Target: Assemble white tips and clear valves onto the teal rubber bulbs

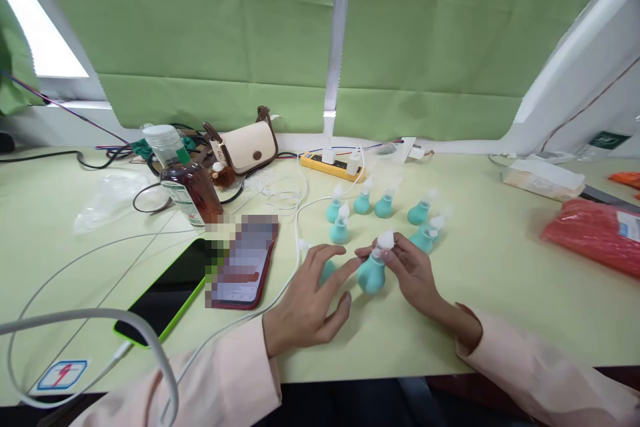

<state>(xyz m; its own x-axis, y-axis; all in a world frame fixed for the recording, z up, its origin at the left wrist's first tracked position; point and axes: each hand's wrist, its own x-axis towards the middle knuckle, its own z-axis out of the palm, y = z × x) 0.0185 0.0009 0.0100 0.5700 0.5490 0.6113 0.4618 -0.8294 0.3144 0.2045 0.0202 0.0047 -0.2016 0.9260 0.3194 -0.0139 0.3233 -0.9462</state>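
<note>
A teal rubber bulb with a white tip (373, 271) stands on the pale green table (500, 280) between my hands. My right hand (413, 270) pinches its white tip from the right. My left hand (310, 297) lies over the table with fingers spread; one fingertip touches the bulb's left side. Under the left fingers shows part of another teal bulb (327, 271). Several more teal bulbs with white tips (385, 205) stand in a loose group just behind.
Two phones (245, 263) lie left of my hands, with white cables (100, 313) looping round them. Behind stand a brown bottle (187, 183), a cream purse (247, 147) and a yellow power strip (333, 163). Red packets (590, 230) lie at right.
</note>
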